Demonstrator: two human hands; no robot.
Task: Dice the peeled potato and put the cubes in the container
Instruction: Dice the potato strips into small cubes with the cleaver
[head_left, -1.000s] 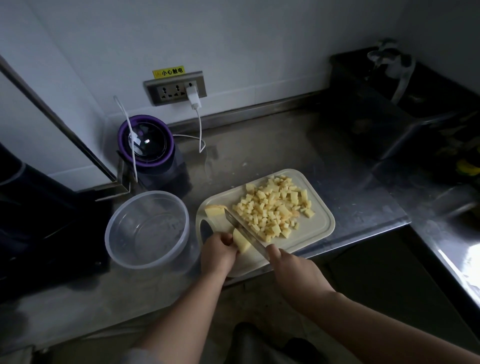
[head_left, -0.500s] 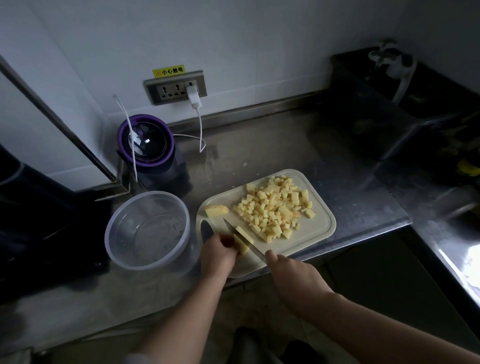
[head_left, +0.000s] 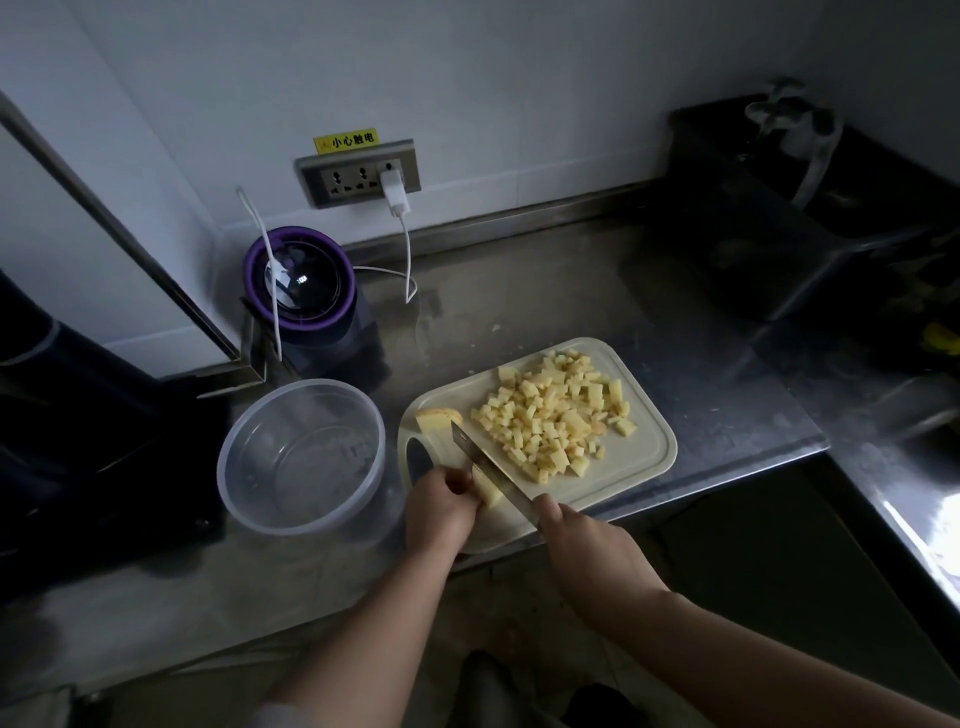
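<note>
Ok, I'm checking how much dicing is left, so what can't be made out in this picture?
Head view only:
- The potato piece: mostly covered by the left hand and the knife, so its remaining size is unclear.
- The knife's handle: hidden inside the right hand.
- The container bottom: dim, with reflections; small bits cannot be ruled out.
- The dark area at right: too dark to name its contents.

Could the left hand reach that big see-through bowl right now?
Probably yes. The clear round plastic container stands right beside the left hand, with nothing between them. But that hand grips a pale potato chunk, so it must let go first.
</note>
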